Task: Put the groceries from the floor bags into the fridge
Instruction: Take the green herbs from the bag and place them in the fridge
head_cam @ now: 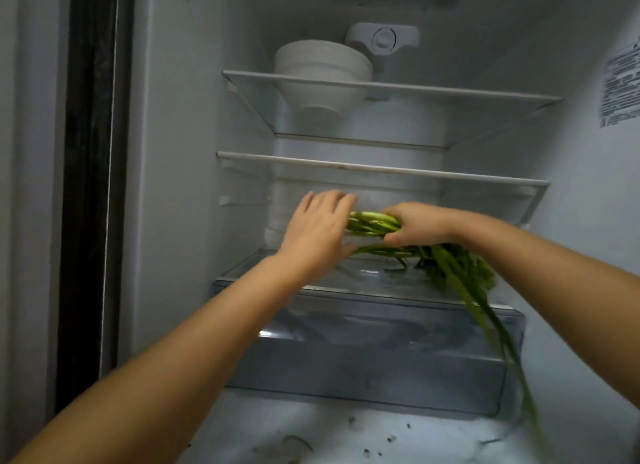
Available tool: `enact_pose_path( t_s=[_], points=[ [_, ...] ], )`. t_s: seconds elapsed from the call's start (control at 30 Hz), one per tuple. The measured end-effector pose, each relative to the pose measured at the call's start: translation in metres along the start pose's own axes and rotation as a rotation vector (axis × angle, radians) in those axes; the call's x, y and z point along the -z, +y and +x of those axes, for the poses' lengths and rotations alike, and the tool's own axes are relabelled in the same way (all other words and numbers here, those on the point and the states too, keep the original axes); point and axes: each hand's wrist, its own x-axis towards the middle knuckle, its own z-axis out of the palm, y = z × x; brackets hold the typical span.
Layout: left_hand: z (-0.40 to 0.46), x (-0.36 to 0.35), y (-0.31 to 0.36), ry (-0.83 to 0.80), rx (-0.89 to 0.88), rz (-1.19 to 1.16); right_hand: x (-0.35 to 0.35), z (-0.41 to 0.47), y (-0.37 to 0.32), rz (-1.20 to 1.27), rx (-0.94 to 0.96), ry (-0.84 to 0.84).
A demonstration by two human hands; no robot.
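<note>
Item one: fridge (180, 186), door open, interior white, seen from our head camera looking in and slightly down.

Item two: bunch of green stalks (374, 225), the grocery in hand. It lies across the lowest glass shelf (263, 266), directly above the clear crisper drawer (381, 352). The cut stem ends point left and sit between our two hands; the leafy tops spread to the right beneath our right forearm, and several long stalks droop over the shelf's front edge and down past the drawer's right corner.

Item three: our right hand (420, 222), fingers curled round the stems near their cut ends, gripping the bunch from above.

Item four: our left hand (318, 226), fingers straight and held together, palm turned right and laid flat against the stem ends, thumb beneath them.

Item five: stacked white bowls (322, 70) on the top shelf, at the back left.

Item six: middle shelf (381, 169), just above our hands.

Item seven: printed label (621, 85) on the fridge's right inner wall, text too small to read
</note>
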Motion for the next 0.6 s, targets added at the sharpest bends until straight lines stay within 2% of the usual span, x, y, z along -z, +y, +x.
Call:
enact_pose_path(
  t_s=[0.07,0.17,0.23,0.37,0.43,0.5,0.6],
  points=[
    [0.018,-0.006,-0.002,-0.134,-0.074,0.054,0.012,0.008,-0.006,-0.1,0.059,0.025],
    [0.041,-0.022,-0.007,-0.172,0.023,-0.18,0.018,0.02,-0.005,-0.329,0.125,0.08],
    [0.055,-0.032,-0.01,-0.214,0.043,-0.197,0.012,0.028,0.005,-0.464,0.134,0.114],
    [0.078,-0.057,-0.029,-0.341,-0.046,-0.092,-0.007,0.058,0.047,-0.431,0.02,0.031],
    [0.092,-0.076,-0.039,-0.403,-0.054,-0.068,-0.016,0.08,0.071,-0.42,-0.021,0.042],
    [0.106,-0.098,-0.05,-0.401,-0.072,-0.03,-0.024,0.104,0.089,-0.505,0.018,0.134],
    [0.119,-0.124,-0.072,-0.312,-0.159,0.103,-0.035,0.141,0.108,-0.642,0.182,0.295]
  ],
)
